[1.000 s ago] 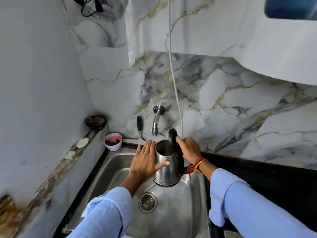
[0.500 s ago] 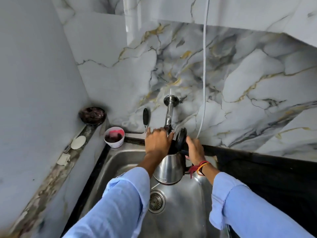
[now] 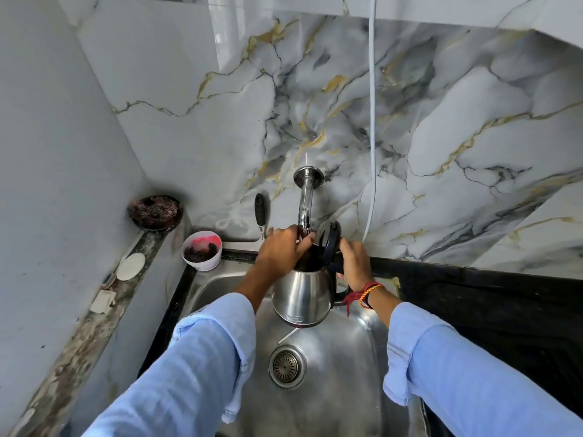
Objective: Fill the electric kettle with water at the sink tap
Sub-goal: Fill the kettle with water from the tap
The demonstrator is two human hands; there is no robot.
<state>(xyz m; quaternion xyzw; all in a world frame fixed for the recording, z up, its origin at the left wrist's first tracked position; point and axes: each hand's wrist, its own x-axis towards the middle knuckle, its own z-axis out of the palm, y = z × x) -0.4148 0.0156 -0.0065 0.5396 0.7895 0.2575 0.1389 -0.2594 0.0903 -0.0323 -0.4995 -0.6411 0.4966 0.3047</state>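
Note:
A steel electric kettle [image 3: 303, 294] with its black lid [image 3: 329, 241] flipped up hangs over the steel sink [image 3: 340, 389], mouth just under the chrome wall tap [image 3: 305, 200]. My right hand [image 3: 355, 263] grips the kettle's black handle. My left hand [image 3: 284, 250] reaches over the kettle's mouth, fingers closed on the tap's lower end. I cannot see any water flowing.
A white cup [image 3: 202, 251] with dark residue stands at the sink's back-left corner, a dark dish [image 3: 155, 212] on the ledge behind it. A black-handled tool [image 3: 259, 216] leans on the wall. A white cord [image 3: 372, 121] hangs down the marble. Black counter [image 3: 489, 310] at right.
My left hand left the kettle's side and rose to the tap. The kettle came up closer under the spout, and my view tipped downward.

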